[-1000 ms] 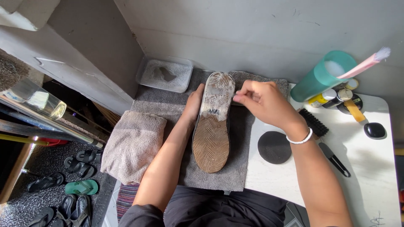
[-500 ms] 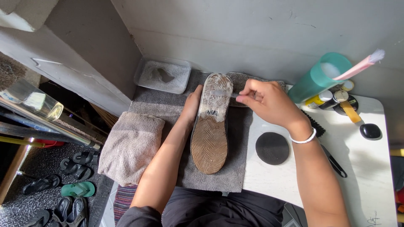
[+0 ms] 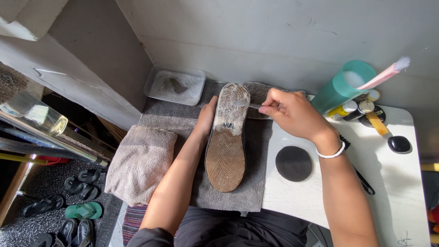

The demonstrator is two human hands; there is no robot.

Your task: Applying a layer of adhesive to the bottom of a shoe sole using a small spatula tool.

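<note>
On the grey towel (image 3: 256,183), left hand (image 3: 206,115) clamps the upturned shoe (image 3: 227,137) steady while right hand (image 3: 288,112) grips a small brush (image 3: 249,105) against its foamy sole.

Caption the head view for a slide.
Left hand steadies an upturned shoe while right hand scrubs its sole.

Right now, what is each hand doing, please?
Left hand: steadies the shoe, sole up; fingers hidden, grip cannot be told.
Right hand: closed on a small brush at the foamy sole.
</note>
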